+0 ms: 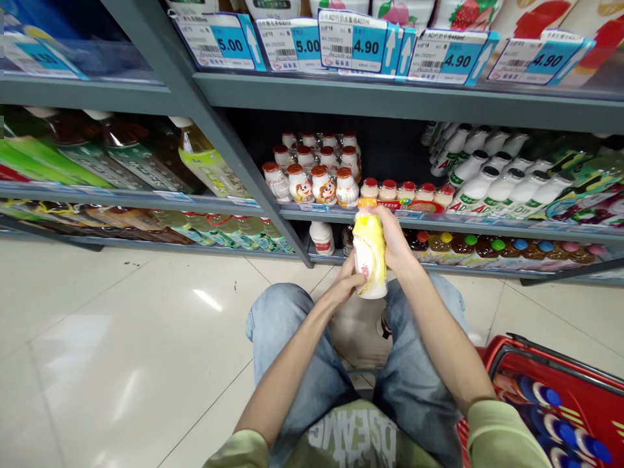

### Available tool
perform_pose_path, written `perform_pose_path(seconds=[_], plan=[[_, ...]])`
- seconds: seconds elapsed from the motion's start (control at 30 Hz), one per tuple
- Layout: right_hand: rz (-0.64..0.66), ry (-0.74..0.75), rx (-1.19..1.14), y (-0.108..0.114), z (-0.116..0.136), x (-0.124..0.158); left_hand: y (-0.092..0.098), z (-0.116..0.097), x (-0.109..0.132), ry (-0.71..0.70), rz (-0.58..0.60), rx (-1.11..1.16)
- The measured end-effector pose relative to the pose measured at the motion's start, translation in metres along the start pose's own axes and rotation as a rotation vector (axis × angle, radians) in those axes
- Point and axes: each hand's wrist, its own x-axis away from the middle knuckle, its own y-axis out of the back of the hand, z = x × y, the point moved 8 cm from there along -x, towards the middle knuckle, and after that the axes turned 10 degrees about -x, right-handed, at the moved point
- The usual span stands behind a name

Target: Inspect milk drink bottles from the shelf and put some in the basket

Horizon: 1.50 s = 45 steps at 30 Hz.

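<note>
I am crouched in front of a grey store shelf. Both hands hold a small yellow and white drink bottle with an orange cap, upright at knee height. My right hand wraps around its right side and back. My left hand pinches its lower left side with thumb and fingers. Directly behind the bottle, on the middle shelf, stand rows of small white bottles with red-orange caps.
White bottles with green labels fill the shelf to the right, tea bottles to the left. Blue price tags line the upper shelf edge. A red shopping basket with blue-capped bottles sits at my right. The floor is pale tile.
</note>
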Motion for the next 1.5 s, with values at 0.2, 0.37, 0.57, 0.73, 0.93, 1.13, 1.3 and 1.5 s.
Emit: perform_pose_path(seconds=[0.2,0.37,0.57,0.73,0.93,1.13,1.3,1.5], plan=[[-0.018,0.020,0.041,0.000,-0.004,-0.002,0.001,-0.004,-0.005,-0.028,-0.128,0.028],[0.020,0.076,0.157,0.002,-0.006,-0.005,0.002,-0.005,-0.004,-0.061,-0.138,-0.002],[0.051,0.376,0.601,0.002,0.006,-0.004,0.013,-0.011,0.005,-0.103,-0.315,-0.539],[0.023,0.373,0.442,-0.001,0.006,-0.002,0.015,-0.021,0.006,-0.200,-0.393,-0.670],[0.090,0.097,0.041,-0.011,0.006,0.007,0.018,-0.027,0.000,-0.227,-0.272,-0.154],[0.275,0.017,-0.254,-0.019,0.013,0.017,-0.003,-0.018,0.004,0.045,-0.015,0.190],[0.225,0.037,-0.071,-0.013,0.009,0.012,-0.019,-0.006,0.006,0.167,0.113,0.126],[0.023,0.047,0.143,0.005,0.004,0.003,0.001,0.002,-0.007,-0.015,-0.206,-0.300]])
